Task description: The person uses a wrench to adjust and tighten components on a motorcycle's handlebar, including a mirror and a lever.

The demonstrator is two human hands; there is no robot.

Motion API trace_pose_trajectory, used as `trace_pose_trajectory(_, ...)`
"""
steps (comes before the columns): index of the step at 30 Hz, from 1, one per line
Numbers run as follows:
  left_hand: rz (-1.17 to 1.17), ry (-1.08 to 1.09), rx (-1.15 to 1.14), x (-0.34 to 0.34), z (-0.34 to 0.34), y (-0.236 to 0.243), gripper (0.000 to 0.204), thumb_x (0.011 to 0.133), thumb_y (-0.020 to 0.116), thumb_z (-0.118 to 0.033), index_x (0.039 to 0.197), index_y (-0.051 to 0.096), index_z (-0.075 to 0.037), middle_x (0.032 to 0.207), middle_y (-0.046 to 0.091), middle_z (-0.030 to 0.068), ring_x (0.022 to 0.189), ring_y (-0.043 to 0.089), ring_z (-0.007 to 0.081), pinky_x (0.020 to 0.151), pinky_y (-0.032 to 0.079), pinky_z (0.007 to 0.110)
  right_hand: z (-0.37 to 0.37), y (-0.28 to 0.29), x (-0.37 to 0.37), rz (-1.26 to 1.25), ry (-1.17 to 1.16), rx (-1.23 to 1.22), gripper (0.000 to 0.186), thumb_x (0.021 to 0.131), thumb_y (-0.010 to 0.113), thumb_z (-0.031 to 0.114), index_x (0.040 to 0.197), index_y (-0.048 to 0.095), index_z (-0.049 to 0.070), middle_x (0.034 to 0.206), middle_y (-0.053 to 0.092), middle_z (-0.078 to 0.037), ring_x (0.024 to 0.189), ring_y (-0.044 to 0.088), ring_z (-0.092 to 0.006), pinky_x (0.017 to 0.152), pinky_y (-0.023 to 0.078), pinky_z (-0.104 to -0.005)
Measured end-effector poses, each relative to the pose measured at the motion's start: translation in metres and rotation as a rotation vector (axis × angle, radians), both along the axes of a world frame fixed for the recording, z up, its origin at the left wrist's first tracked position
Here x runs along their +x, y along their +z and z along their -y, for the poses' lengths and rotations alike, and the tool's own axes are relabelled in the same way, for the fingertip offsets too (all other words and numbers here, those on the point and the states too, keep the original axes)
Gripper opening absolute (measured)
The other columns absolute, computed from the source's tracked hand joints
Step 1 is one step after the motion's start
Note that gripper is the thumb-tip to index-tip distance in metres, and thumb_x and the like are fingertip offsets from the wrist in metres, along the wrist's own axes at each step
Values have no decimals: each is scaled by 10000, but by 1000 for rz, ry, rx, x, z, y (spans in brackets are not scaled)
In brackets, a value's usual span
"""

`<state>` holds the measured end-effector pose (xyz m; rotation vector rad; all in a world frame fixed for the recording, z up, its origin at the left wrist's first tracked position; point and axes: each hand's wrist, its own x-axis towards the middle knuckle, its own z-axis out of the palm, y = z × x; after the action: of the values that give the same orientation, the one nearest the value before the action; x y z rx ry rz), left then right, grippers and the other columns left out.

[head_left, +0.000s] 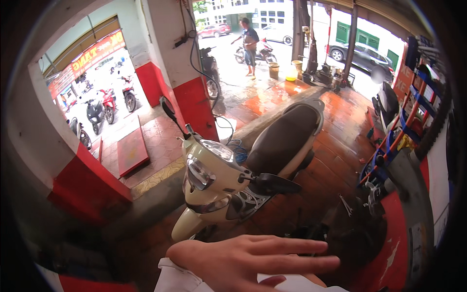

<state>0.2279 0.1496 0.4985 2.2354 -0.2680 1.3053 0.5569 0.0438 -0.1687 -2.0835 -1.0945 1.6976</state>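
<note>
My left hand [233, 260] reaches in from the lower edge out of a white sleeve [172, 277], its back showing and its fingers stretched to the right. It is open and holds nothing that I can see. Below its fingertips, white cloth and a bit of skin show at the lower edge, seemingly my right arm [316, 281]; the right hand's fingers are hidden. Beyond the left hand stands a cream scooter [204, 177] with a dark seat [282, 134], its front toward me. A black mirror [275, 185] sticks out on its near side.
A wrench-like metal tool [346, 206] lies on the dark tiled floor. Blue and orange racks [401, 126] line the right wall. Behind the scooter are a red-and-white pillar [192, 100] and a coiled blue hose [238, 152]. Outside, a person [249, 46] stands near parked motorbikes and buckets [274, 70].
</note>
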Motion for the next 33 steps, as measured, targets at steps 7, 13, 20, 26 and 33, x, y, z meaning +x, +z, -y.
trace_pose_trajectory(7,313,-324,111,46,-9,-8,573,850,757,-296,1393,571,-299,1305,615,230,1252,550,411,915,558,419,73,-128,50,-116,-182,52,312,841,739,291,977,755,11,856,729,-93,781,665,-161,716,540,-326)
trace_pose_trajectory(13,263,-199,159,49,-9,-11,571,832,790,-300,1363,587,-354,1255,657,194,1208,594,380,862,576,408,92,-125,53,-77,-76,14,336,832,742,318,983,757,18,855,729,-97,788,665,-163,721,541,-331)
trace_pose_trajectory(20,-199,418,-153,3,-39,-46,374,806,702,-31,1173,632,-50,1250,633,202,1115,649,350,903,542,429,35,-36,29,25,52,8,357,825,745,341,986,759,23,852,727,-98,788,664,-164,723,541,-334)
trace_pose_trajectory(26,-371,839,-425,-20,-106,-135,564,824,735,-173,1342,533,-79,1299,587,173,1197,569,352,1025,444,412,-29,62,-8,-41,-22,-63,277,917,643,277,907,722,12,803,712,-85,695,663,-172,617,534,-321)
trace_pose_trajectory(33,-164,668,-465,26,-159,-199,614,785,764,-231,1322,532,-44,1185,628,154,1137,600,248,979,444,369,-49,54,-19,-116,-46,-32,265,927,629,250,965,717,3,847,727,-99,740,689,-190,672,557,-327)
